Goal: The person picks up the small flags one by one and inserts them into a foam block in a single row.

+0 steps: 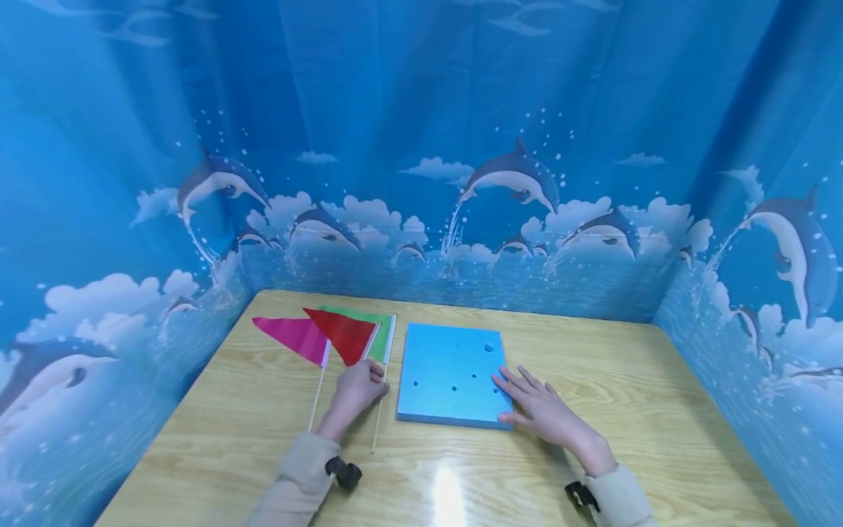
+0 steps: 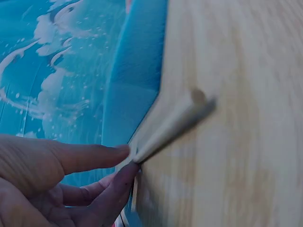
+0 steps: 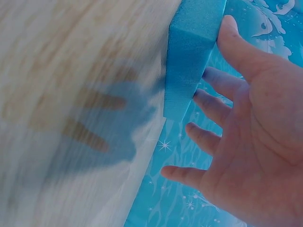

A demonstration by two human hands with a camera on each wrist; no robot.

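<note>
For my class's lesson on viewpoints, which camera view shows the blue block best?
The head view: it shows nearly all of the top of the blue block, holes included. Both wrist views show only part of it, mainly side faces at a corner, with no holes visible.

Three flags (image 1: 349, 335) are left of the block (image 1: 441, 355) on the table (image 1: 632, 410) (curtain (image 1: 402, 88) behind).

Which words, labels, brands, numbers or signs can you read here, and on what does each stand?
None: no readable text shows on the magenta triangular flag, red triangular flag, partly hidden green flag, square blue foam block or blue dolphin-printed curtain.
</note>
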